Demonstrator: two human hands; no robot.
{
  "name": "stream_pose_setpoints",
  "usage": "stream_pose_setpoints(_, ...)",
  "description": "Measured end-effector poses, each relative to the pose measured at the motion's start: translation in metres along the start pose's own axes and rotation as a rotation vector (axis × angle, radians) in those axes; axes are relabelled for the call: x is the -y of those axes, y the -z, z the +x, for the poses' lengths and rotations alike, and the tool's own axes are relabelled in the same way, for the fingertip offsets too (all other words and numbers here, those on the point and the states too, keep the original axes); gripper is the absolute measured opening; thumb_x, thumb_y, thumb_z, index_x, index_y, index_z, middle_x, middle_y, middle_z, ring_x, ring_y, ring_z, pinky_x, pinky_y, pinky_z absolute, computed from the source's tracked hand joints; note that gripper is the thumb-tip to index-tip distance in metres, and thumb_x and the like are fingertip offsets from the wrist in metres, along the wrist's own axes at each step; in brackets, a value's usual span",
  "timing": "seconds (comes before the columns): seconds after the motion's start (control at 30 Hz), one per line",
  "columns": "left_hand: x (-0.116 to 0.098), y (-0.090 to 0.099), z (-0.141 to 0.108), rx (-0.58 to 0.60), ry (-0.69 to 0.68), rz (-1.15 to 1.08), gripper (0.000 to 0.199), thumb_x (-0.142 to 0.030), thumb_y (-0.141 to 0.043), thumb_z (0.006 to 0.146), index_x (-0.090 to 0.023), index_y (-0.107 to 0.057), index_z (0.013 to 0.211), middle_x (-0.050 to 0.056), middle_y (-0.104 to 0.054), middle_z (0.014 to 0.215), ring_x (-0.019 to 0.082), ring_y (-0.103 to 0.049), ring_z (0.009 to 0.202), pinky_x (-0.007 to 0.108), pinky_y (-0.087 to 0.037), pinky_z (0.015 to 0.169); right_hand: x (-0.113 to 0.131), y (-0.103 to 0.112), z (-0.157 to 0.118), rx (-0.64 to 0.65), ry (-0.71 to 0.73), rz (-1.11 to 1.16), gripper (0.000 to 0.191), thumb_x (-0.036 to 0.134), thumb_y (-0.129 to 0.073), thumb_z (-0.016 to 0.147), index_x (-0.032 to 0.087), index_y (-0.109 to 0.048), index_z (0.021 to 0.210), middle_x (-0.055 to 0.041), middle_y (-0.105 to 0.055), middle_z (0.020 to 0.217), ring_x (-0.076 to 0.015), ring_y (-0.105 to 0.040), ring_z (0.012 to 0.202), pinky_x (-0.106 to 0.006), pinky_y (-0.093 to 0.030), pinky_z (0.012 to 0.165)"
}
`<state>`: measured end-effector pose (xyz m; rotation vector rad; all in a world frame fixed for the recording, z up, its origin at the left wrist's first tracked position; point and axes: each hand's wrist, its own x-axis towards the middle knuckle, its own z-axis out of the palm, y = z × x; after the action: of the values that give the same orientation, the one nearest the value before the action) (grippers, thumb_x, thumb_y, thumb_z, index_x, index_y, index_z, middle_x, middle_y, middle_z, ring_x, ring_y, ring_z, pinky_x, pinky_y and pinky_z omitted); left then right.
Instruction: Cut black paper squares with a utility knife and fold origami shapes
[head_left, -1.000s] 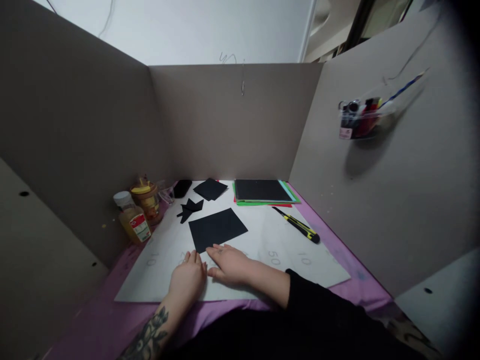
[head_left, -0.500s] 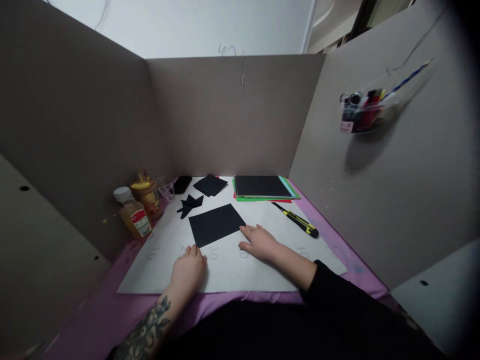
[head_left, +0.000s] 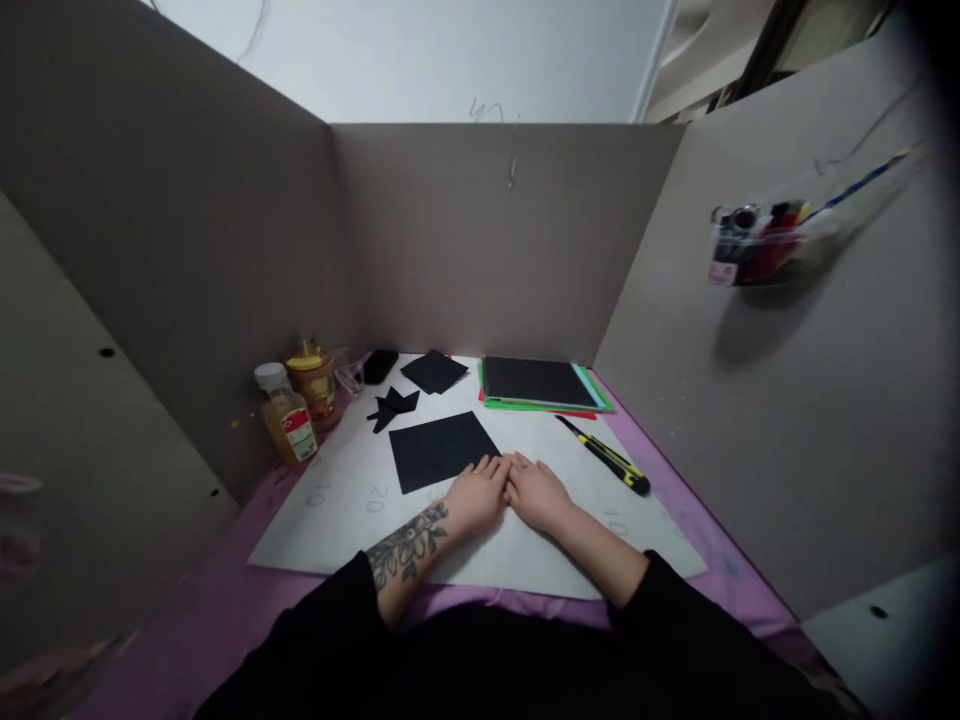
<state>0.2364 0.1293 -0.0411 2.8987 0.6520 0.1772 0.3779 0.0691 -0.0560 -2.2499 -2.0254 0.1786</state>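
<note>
A black paper sheet [head_left: 441, 450] lies flat and slightly turned on the white board. My left hand [head_left: 478, 497] rests palm down over its near right edge, fingers stretched out. Beside it, my right hand [head_left: 538, 494] lies flat at the sheet's right corner, its fingers touching or almost touching those of the left. The hands cover that corner, and neither is closed round anything. Behind the sheet sits a folded black paper shape [head_left: 394, 408]. A yellow and black utility knife [head_left: 607, 458] lies to the right of my right hand.
Black paper squares [head_left: 435, 372] and a dark phone-like object [head_left: 380, 366] lie at the back. A stack of coloured sheets [head_left: 536, 382] is at the back right. A bottle [head_left: 289, 415] and a yellow-lidded cup [head_left: 313, 385] stand left. A clear holder [head_left: 761, 245] hangs on the right wall.
My left hand has slid right along the sheet's near edge, from the near left corner to beside my right hand. The whole view has shifted slightly; the sheet lies as before.
</note>
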Motion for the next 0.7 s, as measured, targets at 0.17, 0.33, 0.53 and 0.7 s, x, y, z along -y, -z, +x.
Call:
stream_pose_setpoints(0.17, 0.009, -0.01, -0.005, 0.005, 0.03, -0.006, 0.059, -0.033, -0.037, 0.09, -0.004, -0.024, 0.14, 0.021, -0.042, 0.139, 0.029, -0.036, 0.131, 0.042, -0.034, 0.101, 0.0, 0.0, -0.001, 0.002, -0.011, -0.015, 0.051, 0.031, -0.028, 0.091, 0.017, -0.036, 0.14, -0.0094, -0.037, 0.145, -0.0255, -0.026, 0.136, -0.049, -0.025, 0.104)
stream_pose_setpoints(0.33, 0.02, 0.007, -0.039, -0.015, 0.132, 0.068, 0.049, -0.03, -0.04, 0.088, -0.002, -0.039, 0.128, 0.023, -0.059, 0.117, 0.029, -0.048, 0.121, 0.037, -0.041, 0.092, 0.001, 0.0, -0.002, 0.009, -0.02, -0.018, 0.051, 0.032, -0.028, 0.092, 0.017, -0.036, 0.139, -0.0086, -0.034, 0.147, -0.0255, -0.025, 0.136, -0.049, -0.024, 0.105)
stream_pose_setpoints(0.53, 0.036, 0.027, -0.091, 0.011, 0.216, 0.169, 0.035, -0.029, -0.042, 0.087, -0.007, -0.051, 0.113, 0.02, -0.059, 0.114, 0.029, -0.055, 0.11, 0.041, -0.041, 0.091, 0.002, 0.003, -0.002, 0.026, -0.033, -0.028, 0.052, 0.033, -0.028, 0.091, 0.016, -0.036, 0.139, -0.0075, -0.034, 0.147, -0.0256, -0.025, 0.136, -0.048, -0.025, 0.105)
stream_pose_setpoints(0.7, 0.043, 0.031, -0.113, -0.005, 0.26, 0.212, 0.031, -0.027, -0.044, 0.086, -0.01, -0.056, 0.108, 0.017, -0.062, 0.105, 0.028, -0.058, 0.1, 0.043, -0.037, 0.094, 0.003, 0.004, -0.003, 0.035, -0.031, -0.034, 0.052, 0.033, -0.027, 0.091, 0.016, -0.036, 0.14, -0.0077, -0.034, 0.147, -0.0252, -0.025, 0.136, -0.047, -0.027, 0.104)
